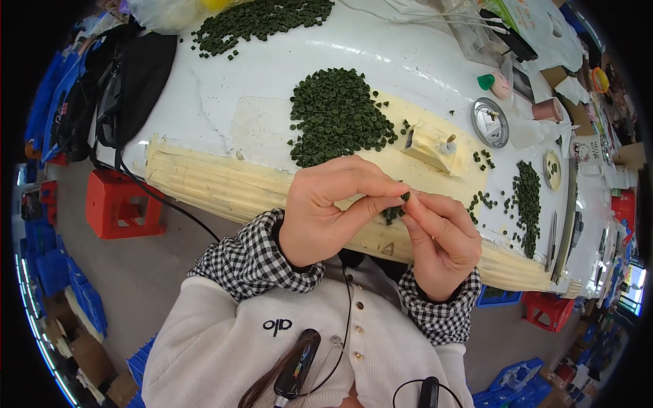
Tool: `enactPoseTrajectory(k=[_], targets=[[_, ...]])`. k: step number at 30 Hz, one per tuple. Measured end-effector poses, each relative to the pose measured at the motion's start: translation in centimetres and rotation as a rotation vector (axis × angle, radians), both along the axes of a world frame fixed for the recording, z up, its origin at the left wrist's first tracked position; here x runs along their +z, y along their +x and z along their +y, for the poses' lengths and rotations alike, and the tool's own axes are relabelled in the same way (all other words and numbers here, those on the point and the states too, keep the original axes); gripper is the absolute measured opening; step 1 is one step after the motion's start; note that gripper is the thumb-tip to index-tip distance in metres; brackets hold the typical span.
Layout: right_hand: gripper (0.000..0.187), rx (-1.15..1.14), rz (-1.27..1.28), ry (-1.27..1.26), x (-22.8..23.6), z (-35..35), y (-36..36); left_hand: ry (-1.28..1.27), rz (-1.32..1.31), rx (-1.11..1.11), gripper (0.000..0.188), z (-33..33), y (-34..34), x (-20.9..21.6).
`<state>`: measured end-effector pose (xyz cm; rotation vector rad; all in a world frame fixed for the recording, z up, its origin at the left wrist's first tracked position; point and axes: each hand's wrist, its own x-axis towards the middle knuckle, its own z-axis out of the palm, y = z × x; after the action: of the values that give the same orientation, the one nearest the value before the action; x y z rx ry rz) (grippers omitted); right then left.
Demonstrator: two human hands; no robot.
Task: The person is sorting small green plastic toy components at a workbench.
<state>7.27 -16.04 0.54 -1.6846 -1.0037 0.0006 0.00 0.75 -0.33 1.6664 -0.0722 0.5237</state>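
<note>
Between the fingertips of both hands is one small dark green piece (406,196), too small to tell its exact kind. My left hand (326,211) pinches it with thumb and forefinger, and my right hand (443,239) meets it from the other side in a similar pinch. Just beyond my hands spreads a large heap of like dark green pieces (333,115). A few more pieces (391,214) show below my fingertips, partly hidden by them. To the right of the heap, a tape-covered block (435,148) carries a short upright peg (449,141).
More green pieces lie in a far pile (262,24) and a right-hand strip (527,204). A round metal lid (490,122), a shallow round dish (551,170) and tweezers (552,238) sit at the right. A black bag (139,88) rests at the left; a red stool (122,204) stands below.
</note>
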Motion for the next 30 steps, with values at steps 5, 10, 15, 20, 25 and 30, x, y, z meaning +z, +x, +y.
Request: enactPoseTrajectory(k=[5,10,15,20,25,30], targets=[[0.029,0.000,-0.012,-0.023,0.2,0.0,0.1,0.039,-0.005,0.007,0.020,0.1,0.1,0.1],[0.030,-0.007,0.027,-0.038,0.4,0.0,0.1,-0.072,0.043,-0.021,0.020,0.1,0.1,0.0],[0.028,-0.040,0.062,-0.015,0.1,-0.1,0.1,-0.182,0.063,-0.038,0.020,0.0,0.0,0.1],[0.024,-0.233,-0.082,-0.079,2.0,-0.5,1.9,-0.204,0.077,-0.023,0.020,0.1,0.0,0.2],[0.020,-0.356,-0.425,-0.326,3.5,0.6,5.6,-0.224,0.068,-0.018,0.020,0.1,0.1,0.0],[0.015,-0.290,-0.453,-0.367,3.0,1.6,6.7,-0.230,0.053,-0.015,0.020,0.1,0.2,-0.3]])
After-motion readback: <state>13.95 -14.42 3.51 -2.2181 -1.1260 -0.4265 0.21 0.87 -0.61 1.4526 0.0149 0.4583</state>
